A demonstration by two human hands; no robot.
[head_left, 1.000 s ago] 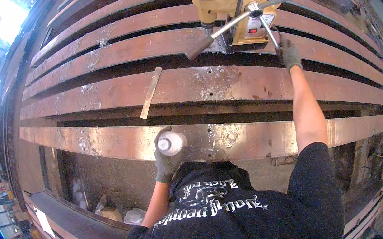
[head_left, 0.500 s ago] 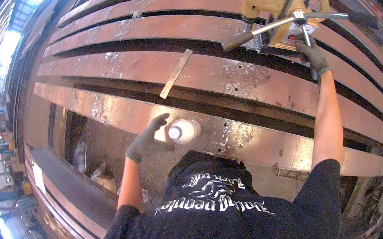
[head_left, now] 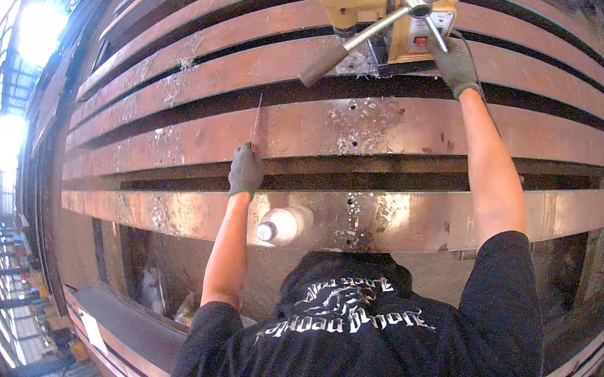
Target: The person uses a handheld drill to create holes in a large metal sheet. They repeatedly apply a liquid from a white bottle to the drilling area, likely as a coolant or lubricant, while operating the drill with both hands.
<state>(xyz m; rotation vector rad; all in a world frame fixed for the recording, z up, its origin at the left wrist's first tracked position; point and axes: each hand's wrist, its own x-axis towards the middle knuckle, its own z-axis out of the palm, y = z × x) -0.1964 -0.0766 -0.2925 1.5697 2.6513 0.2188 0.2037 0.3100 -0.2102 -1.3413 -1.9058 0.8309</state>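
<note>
My left hand (head_left: 246,172), in a dark grey glove, is closed on the lower end of a thin flat strip (head_left: 258,114). The strip stands edge-on to me, pointing away over the second steel beam. Just nearer than that hand, a white bottle (head_left: 285,224) stands on the nearest beam (head_left: 420,209). My right hand (head_left: 454,65), also gloved, is closed round the lower feed handle of a yellow magnetic drill (head_left: 404,31), beside its switch panel; the glove hides the grip. Another feed handle (head_left: 325,61) slants toward the near left.
Several long reddish-brown steel beams (head_left: 468,124) lie side by side with dark gaps between them. Metal shavings (head_left: 365,125) and small drilled holes mark the nearer two. A dark beam (head_left: 127,325) with a white paper (head_left: 94,332) lies at lower left.
My left hand has moved away from the bottle and taken hold of the strip, which lay flat across the beam and is now turned on edge. My right hand stays at the drill's handle.
</note>
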